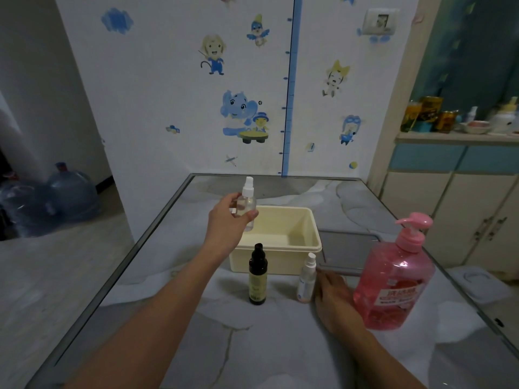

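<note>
My left hand (228, 217) holds a clear spray bottle (247, 200) with a white cap upright above the left rim of a cream plastic bin (292, 248). The bin looks empty inside. In front of the bin stand a dark bottle (257, 276) with a black cap and a small white spray bottle (306, 279). My right hand (332, 299) rests flat on the table just right of the small white bottle, between it and a large pink pump bottle (393, 282).
The grey marbled table (196, 332) reaches to a wall with cartoon stickers. A dark flat tray or lid (348, 248) lies right of the bin. A cabinet (455, 206) with jars on top stands at the right. Blue water jugs (56, 197) sit on the floor at the left.
</note>
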### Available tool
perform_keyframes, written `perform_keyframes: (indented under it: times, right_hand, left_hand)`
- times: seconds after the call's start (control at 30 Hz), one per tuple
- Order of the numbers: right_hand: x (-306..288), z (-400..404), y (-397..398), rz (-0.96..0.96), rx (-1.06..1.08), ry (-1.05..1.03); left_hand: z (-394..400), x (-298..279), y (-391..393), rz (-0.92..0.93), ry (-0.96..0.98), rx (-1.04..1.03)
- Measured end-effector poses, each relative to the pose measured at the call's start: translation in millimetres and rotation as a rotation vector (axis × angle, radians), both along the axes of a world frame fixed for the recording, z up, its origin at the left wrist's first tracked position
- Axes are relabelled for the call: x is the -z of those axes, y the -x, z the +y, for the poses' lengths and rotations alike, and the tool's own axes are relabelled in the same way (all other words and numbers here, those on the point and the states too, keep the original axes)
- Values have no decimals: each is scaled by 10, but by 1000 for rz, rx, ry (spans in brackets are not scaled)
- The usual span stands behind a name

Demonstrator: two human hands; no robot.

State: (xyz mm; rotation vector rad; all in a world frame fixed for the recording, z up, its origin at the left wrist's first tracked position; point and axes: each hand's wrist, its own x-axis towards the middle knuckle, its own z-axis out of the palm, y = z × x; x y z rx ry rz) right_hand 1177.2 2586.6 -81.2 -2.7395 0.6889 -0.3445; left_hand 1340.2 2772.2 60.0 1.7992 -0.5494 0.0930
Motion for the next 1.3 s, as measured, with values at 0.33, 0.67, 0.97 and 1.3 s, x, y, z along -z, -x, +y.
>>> perform_keyframes:
  times: [0.33,0.67,0.97,1.3]
  right_hand:
    - [58,-8,11,114,-62,-9]
    - [76,14,-3,168,-45,-6]
    - [76,24,9,133,-35,14]
    - [65,52,6,76,-1,55]
  left_hand:
    - [-113,56,-151,11,-55,-33]
    - [-323,214,-398,90,-269,17]
    - [-600,382,-598,258,-667,233]
    - [-900,519,-724,258,-966,400]
